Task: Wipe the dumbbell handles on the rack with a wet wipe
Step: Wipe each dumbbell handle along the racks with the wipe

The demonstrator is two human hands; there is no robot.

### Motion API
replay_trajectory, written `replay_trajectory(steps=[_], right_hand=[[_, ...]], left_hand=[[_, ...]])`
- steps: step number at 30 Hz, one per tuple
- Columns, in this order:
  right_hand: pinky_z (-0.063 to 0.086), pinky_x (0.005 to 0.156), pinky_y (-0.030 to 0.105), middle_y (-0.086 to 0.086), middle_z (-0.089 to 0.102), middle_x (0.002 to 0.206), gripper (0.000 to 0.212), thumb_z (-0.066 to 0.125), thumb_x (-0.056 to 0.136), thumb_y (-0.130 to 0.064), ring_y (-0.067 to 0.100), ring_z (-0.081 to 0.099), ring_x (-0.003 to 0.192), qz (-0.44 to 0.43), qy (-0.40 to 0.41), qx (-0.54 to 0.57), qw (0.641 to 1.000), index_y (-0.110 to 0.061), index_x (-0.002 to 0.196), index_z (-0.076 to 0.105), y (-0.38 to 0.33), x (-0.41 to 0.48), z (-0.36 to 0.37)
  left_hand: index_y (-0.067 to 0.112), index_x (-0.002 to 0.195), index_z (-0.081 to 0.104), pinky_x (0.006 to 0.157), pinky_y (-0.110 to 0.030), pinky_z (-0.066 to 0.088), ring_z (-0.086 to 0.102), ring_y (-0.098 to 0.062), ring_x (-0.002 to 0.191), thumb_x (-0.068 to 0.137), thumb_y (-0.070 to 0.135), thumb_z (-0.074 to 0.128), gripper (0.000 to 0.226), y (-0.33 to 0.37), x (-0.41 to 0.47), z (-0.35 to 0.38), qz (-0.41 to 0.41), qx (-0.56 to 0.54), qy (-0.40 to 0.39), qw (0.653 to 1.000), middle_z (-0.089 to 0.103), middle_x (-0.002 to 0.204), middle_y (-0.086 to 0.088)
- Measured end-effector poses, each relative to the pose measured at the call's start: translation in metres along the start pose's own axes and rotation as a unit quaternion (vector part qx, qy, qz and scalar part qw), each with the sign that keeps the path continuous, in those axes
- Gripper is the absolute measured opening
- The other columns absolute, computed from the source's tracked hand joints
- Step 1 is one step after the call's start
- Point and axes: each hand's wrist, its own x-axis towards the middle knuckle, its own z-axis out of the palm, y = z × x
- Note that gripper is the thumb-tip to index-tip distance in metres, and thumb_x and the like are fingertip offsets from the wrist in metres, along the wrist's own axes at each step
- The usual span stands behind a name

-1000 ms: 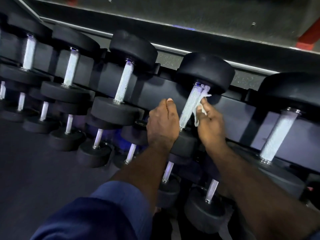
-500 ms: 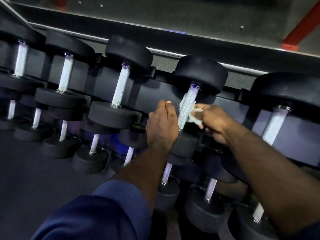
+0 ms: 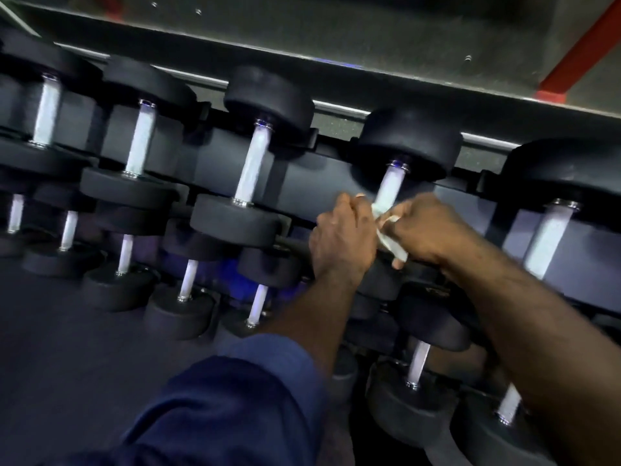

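Right hand [image 3: 426,230] has slid down the dumbbell handle [image 3: 389,190] — wet wipe [image 3: 393,247] pinched in its fingers, now at the handle's lower end, top tier of the rack [image 3: 319,183], right of centre. Left hand [image 3: 342,237] curled just beside, touching the wipe's edge (what it grips is hidden — cannot tell).

Dark grey floor [image 3: 67,348] lower left, speckled grey panel [image 3: 336,35] across top (small bolts [image 3: 467,58] set in it), red post [image 3: 584,57] slanting, upper right corner.
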Motion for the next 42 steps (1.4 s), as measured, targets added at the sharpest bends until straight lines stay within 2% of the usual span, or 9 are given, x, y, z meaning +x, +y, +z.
replay_trajectory(steps=[5,11,14,17,20,26,33,37,42], right_hand=[[0.063,0.064,0.049,0.002,0.077,0.077,0.023,0.057,0.094,-0.020,0.027,0.072,0.056,-0.080,0.074,0.152,0.982,-0.026,0.095,0.079,-0.034,-0.012,0.025],[0.052,0.051,0.025,-0.004,0.075,0.077,0.023,0.055,0.100,-0.018,0.017,0.066,0.045,-0.108,0.100,0.114,0.982,-0.027,0.107,0.076,-0.098,0.003,0.103],[0.059,0.073,0.032,-0.004,0.077,0.095,0.022,0.058,0.096,-0.027,0.021,0.074,0.073,-0.077,0.097,0.076,0.989,-0.029,0.107,0.077,-0.129,0.023,0.137],[0.054,0.081,0.033,0.006,0.072,0.105,0.038,0.062,0.081,-0.053,0.030,0.067,0.098,-0.015,0.071,-0.022,0.997,-0.022,0.099,0.076,-0.150,0.044,0.149],[0.043,0.057,0.027,0.008,0.071,0.096,0.053,0.070,0.065,-0.057,0.026,0.067,0.084,0.078,0.024,-0.039,0.996,-0.016,0.098,0.072,-0.159,0.061,0.148],[0.022,0.033,0.011,-0.001,0.049,0.052,0.021,0.059,0.094,-0.012,0.006,0.034,0.027,0.092,-0.098,0.012,0.991,-0.014,0.073,0.061,-0.169,0.068,0.134],[0.023,0.026,0.013,-0.005,0.050,0.052,0.029,0.049,0.096,-0.001,0.001,0.038,0.035,0.088,-0.095,-0.001,0.992,-0.014,0.073,0.062,-0.171,0.063,0.136],[0.037,0.037,0.014,-0.004,0.064,0.058,0.014,0.066,0.090,-0.006,0.002,0.052,0.043,0.076,-0.112,0.013,0.991,-0.011,0.081,0.074,-0.171,0.061,0.124],[0.059,0.084,0.031,-0.007,0.078,0.088,0.012,0.078,0.076,-0.038,0.014,0.071,0.089,0.014,-0.038,-0.092,0.995,-0.035,0.087,0.082,-0.170,0.059,0.122]], left_hand=[[0.012,0.099,0.067,0.086,-0.040,0.043,0.062,-0.035,0.100,0.096,0.037,0.045,0.033,-0.017,0.000,-0.026,0.034,-0.220,0.017,0.975,0.072,0.104,-0.015],[0.021,0.106,0.069,0.093,-0.038,0.039,0.056,-0.026,0.107,0.084,0.023,0.057,0.025,-0.072,0.056,-0.128,0.163,-0.081,0.192,0.964,0.068,0.108,0.001],[0.024,0.109,0.070,0.098,-0.039,0.039,0.058,-0.026,0.115,0.089,0.021,0.060,0.023,-0.093,0.110,-0.167,0.062,-0.032,0.200,0.977,0.070,0.115,0.001],[0.019,0.117,0.071,0.096,-0.037,0.047,0.061,-0.034,0.121,0.097,0.020,0.053,0.027,-0.099,0.147,-0.177,-0.058,-0.018,0.086,0.994,0.070,0.126,-0.008],[0.015,0.127,0.070,0.100,-0.041,0.050,0.060,-0.041,0.122,0.101,0.020,0.045,0.036,-0.099,0.155,-0.169,-0.128,-0.024,0.006,0.991,0.066,0.133,-0.019],[0.016,0.125,0.070,0.099,-0.043,0.049,0.061,-0.043,0.117,0.099,0.022,0.041,0.039,-0.104,0.161,-0.169,-0.122,-0.049,0.003,0.991,0.066,0.131,-0.021],[0.023,0.124,0.068,0.098,-0.046,0.048,0.060,-0.041,0.120,0.102,0.024,0.042,0.035,-0.100,0.156,-0.169,-0.111,-0.005,0.017,0.994,0.065,0.132,-0.014],[0.021,0.123,0.067,0.099,-0.044,0.046,0.057,-0.039,0.121,0.103,0.025,0.040,0.033,-0.097,0.152,-0.171,-0.116,-0.008,0.018,0.993,0.064,0.133,-0.014],[0.019,0.109,0.072,0.096,-0.047,0.051,0.061,-0.039,0.110,0.097,0.022,0.044,0.031,-0.102,0.154,-0.166,-0.111,-0.057,0.033,0.992,0.070,0.118,-0.014]])
